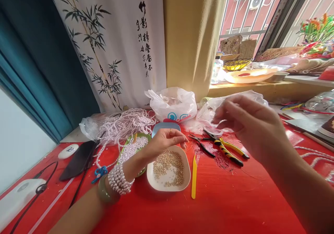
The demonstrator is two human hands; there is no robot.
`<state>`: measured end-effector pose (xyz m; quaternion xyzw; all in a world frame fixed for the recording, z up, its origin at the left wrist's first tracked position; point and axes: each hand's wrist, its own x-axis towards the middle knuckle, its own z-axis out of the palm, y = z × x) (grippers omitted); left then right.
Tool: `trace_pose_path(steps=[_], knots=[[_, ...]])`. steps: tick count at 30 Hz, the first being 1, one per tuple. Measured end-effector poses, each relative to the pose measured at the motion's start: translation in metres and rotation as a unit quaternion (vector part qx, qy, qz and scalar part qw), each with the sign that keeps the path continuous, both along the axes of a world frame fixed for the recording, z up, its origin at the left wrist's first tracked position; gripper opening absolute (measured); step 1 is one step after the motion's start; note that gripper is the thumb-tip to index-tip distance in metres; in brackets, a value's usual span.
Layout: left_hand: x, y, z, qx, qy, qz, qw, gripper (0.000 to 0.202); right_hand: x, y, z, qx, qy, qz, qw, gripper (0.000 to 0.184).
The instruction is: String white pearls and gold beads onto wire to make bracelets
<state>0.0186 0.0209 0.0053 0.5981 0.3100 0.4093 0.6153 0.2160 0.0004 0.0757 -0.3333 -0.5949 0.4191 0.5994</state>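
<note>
My left hand (169, 140) hovers over the far edge of a white dish (167, 188), its thumb and fingers pinched together. Whatever the pinch holds is too small to make out. Small gold beads (176, 164) are scattered in the dish. Around my left wrist are strands of pearly beads (118, 180) and a pale green bangle (104, 190). Raised higher on the right, my right hand (246, 122) is slightly blurred, its fingers drawn together in a pinch; anything in it is hidden. Beside the dish lies a yellow plastic stick (194, 178).
Two pairs of pliers, one black-handled (207, 150) and one yellow-and-black (228, 152), lie beyond the stick. A green dish (142, 171) of pearly beads, a blue dish (158, 127), a heap of bead strands (127, 122), a phone (78, 161) and a white plastic bag (173, 103) stand around.
</note>
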Motion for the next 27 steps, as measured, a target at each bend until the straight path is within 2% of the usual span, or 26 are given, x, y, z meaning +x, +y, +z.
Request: trace_pose_path(steps=[4,6,12,20,27], knots=[[-0.01,0.004,-0.007,-0.092,-0.027,0.038,0.995,0.018,0.021,0.016,0.004,0.005,0.106,-0.078,0.991,0.007],[-0.015,0.003,-0.009,-0.109,-0.034,0.039,0.993,0.019,0.029,0.026,0.001,-0.002,0.135,-0.11,0.985,0.005],[-0.025,0.001,-0.01,-0.079,-0.008,0.029,0.996,0.022,0.037,0.048,-0.015,-0.053,0.155,-0.141,0.976,0.004],[-0.032,0.003,-0.012,-0.09,-0.004,0.015,0.996,0.027,0.041,0.057,-0.024,-0.095,0.133,-0.153,0.975,0.005],[-0.035,0.009,-0.019,-0.06,0.052,0.032,0.996,0.025,0.046,0.064,-0.032,-0.122,0.128,-0.157,0.972,0.005]])
